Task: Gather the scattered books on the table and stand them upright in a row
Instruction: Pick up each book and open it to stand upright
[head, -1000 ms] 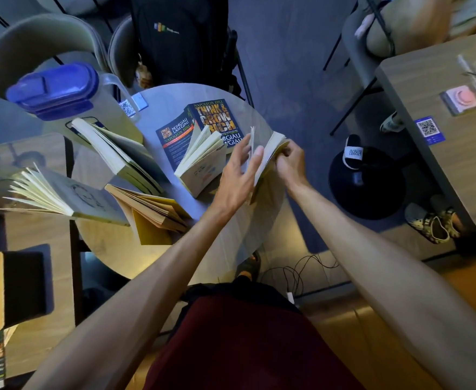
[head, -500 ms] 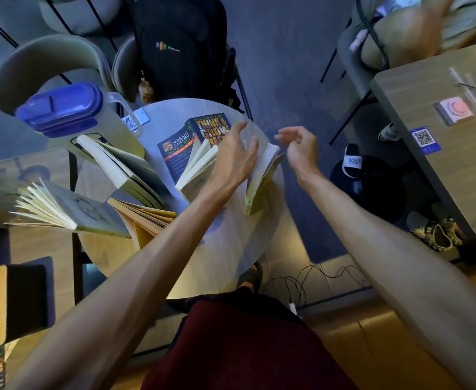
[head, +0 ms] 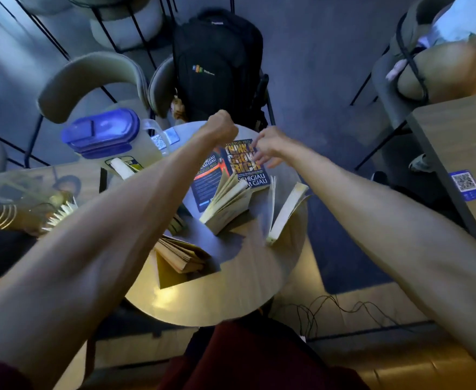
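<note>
Fingers (head: 260, 160) spread over blue book (head: 232, 170); left hand (head: 221, 129) fisted

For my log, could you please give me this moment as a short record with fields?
table: round table
flat book: blue book, lying cover up
standing books: two, fanned open
left hand: fisted, holding nothing visible
right hand: open, fingers over blue book
jug: blue lid, far left

We see dim bluish carpet (head: 324, 88), grey chairs (head: 90, 77), a black backpack (head: 217, 66) on one, and a wooden side table (head: 462, 130) at right.
</note>
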